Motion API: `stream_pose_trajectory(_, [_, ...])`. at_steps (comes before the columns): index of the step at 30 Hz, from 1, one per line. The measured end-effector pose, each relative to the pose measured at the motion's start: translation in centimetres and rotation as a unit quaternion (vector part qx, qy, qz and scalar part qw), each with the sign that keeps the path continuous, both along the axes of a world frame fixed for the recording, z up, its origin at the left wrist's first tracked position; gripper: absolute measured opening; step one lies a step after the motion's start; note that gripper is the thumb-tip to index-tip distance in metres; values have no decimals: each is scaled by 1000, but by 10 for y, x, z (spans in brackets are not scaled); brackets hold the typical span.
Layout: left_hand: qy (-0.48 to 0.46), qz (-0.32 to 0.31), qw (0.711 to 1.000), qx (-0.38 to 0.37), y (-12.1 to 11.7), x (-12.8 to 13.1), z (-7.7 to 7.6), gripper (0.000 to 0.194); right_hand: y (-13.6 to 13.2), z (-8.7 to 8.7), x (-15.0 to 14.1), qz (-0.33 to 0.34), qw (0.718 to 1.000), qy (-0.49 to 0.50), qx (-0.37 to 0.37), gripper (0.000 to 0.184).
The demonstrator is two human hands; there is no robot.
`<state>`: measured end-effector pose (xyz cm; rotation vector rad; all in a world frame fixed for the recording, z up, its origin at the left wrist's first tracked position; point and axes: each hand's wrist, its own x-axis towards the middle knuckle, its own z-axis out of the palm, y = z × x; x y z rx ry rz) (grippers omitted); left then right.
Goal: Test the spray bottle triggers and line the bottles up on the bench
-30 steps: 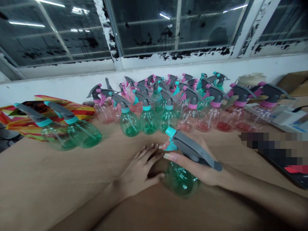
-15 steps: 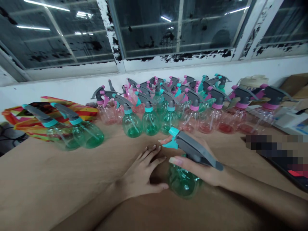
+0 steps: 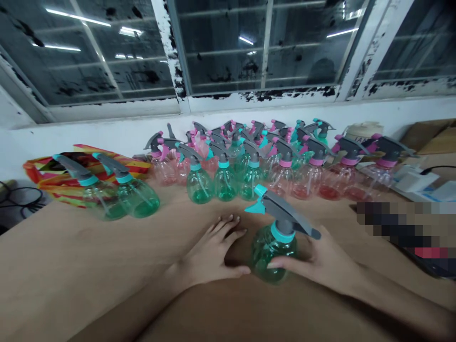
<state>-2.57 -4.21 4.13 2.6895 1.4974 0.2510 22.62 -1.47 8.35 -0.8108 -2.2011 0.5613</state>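
A green spray bottle (image 3: 265, 249) with a teal collar and a grey trigger head stands in front of me, its nozzle pointing up to the left. My right hand (image 3: 329, 261) grips the round body from the right, thumb across the front; its other fingers are hidden behind. Palm down on the wooden table (image 3: 107, 266), my left hand (image 3: 212, 249) lies open just left of the bottle, its thumb tip close to the body. Beyond the hands are three green spray bottles (image 3: 226, 183) in front of the pink and green group.
Two green spray bottles (image 3: 137, 199) stand at the left before a bright striped bag (image 3: 64, 187). Pink spray bottles (image 3: 329, 183) line the back right. A power strip (image 3: 415, 183) and a dark, partly pixelated object (image 3: 432, 268) lie at the right. Windows rise behind.
My right hand has moved down from the trigger head to the bottle's body, so the teal collar now shows. My left hand stays flat on the table.
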Motion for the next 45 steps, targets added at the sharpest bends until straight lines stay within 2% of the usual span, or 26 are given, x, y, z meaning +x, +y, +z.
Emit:
stream_pose_trajectory(3, [10, -3, 1000, -5, -8, -5, 5, 77, -8, -9, 11, -52, 997, -39, 30, 49])
stream_pose_trajectory(6, [16, 6, 1000, 1, -23, -18, 8, 71, -13, -11, 12, -104, 991, -85, 13, 44])
stream_pose_trajectory(10, [15, 36, 999, 7, -49, -46, 8, 65, -18, -11, -10, -101, 987, -124, -27, 49])
stream_pose_trajectory(14, [-3, 105, 994, 18, -73, -81, 8, 57, -14, -11, -56, -88, 989, -111, -32, 63])
stream_pose_trajectory(20, [-21, 235, 971, 27, -101, -139, 4, 48, 7, 1, -148, 10, 998, -59, 23, 60])
stream_pose_trajectory(24, [-12, 273, 961, 36, -115, -161, -1, 48, 25, 7, -198, 9, 998, -46, 50, 53])
stream_pose_trajectory(28, [0, 273, 961, 43, -120, -162, -5, 51, 39, 11, -231, -5, 997, -54, 55, 49])
stream_pose_trajectory(33, [20, 271, 960, 71, -120, -153, -15, 52, 48, 17, -251, -71, 993, -85, 47, 54])
stream_pose_trajectory(40, [29, 280, 956, 88, -122, -150, -22, 52, 57, 17, -268, -86, 991, -92, 51, 52])
stream_pose_trajectory(45, [25, 282, 956, 82, -122, -149, -20, 53, 51, 13, -259, -72, 993, -57, 73, 66])
